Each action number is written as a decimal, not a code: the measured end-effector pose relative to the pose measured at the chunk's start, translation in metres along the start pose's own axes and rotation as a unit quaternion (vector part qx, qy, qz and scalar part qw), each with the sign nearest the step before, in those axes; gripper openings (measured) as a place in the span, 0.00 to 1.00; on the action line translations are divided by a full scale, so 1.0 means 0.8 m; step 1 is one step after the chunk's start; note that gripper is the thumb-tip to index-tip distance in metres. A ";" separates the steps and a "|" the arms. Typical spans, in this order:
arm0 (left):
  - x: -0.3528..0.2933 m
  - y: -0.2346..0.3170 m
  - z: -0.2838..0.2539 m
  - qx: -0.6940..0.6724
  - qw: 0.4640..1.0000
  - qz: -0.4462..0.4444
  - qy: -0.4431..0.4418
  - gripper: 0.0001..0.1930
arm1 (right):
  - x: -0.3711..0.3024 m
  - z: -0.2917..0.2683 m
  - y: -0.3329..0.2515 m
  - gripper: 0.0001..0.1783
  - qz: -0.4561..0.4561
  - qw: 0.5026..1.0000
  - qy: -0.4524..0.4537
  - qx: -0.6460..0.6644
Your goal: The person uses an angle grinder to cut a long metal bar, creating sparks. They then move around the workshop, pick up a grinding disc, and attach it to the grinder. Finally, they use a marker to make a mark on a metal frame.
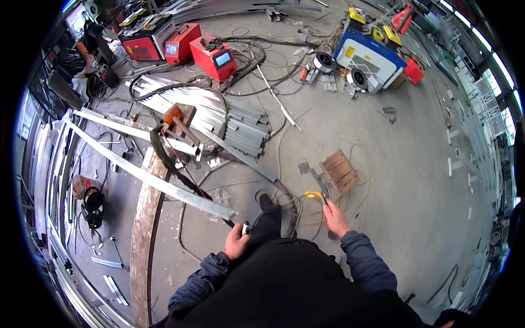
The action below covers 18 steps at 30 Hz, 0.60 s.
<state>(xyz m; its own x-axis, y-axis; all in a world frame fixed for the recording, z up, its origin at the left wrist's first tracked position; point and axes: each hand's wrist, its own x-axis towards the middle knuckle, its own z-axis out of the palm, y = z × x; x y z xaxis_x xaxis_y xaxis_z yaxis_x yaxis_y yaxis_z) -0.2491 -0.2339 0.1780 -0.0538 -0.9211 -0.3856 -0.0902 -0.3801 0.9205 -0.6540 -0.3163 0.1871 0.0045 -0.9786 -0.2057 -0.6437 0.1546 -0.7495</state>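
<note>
My left hand (236,242) is closed on a small black-and-white marker-like cylinder (245,227). Just beyond it lies the near end of a long pale metal bar (158,183), which slants off to the far left; whether the hand touches the bar I cannot tell. My right hand (335,220) grips the lower end of a thin, dark grey flat tool (318,181), its exact kind unclear. Beyond that hand, a yellow-handled item (313,194) and a brown slatted wooden block (339,171) rest on the floor.
An orange-headed hammer (173,114) sits near the supported bars. A rusty beam (143,240) runs along my left. Galvanized profiles (240,123), loose cables (290,199), red welding machines (214,59) and a blue-white machine (367,59) with wire spools (357,79) stand or lie ahead.
</note>
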 end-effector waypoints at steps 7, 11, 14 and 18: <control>0.260 0.169 -0.055 -0.114 0.992 0.029 0.033 0.04 | 0.017 -0.131 0.300 0.13 -0.067 0.859 -0.334 -0.382; 0.362 0.224 -0.130 -0.084 0.993 0.002 0.084 0.05 | 0.067 -0.119 0.288 0.19 0.125 0.923 -0.267 -0.247; 0.459 0.215 -0.185 -0.104 0.986 -0.013 0.129 0.06 | 0.185 -0.127 0.312 0.19 0.074 0.880 -0.359 -0.303; 0.611 0.244 -0.268 0.359 0.932 -0.005 0.045 0.14 | 0.520 -0.116 0.210 0.17 0.219 0.924 -0.305 -0.075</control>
<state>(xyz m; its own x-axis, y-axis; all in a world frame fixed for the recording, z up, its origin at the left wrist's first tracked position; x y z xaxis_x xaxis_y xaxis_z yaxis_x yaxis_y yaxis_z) -0.0796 -0.7765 0.1822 0.0318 -0.9334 -0.3573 -0.7348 -0.2642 0.6247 -0.8310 -0.7099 0.0342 0.1197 -0.5604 -0.8196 -0.7848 0.4521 -0.4238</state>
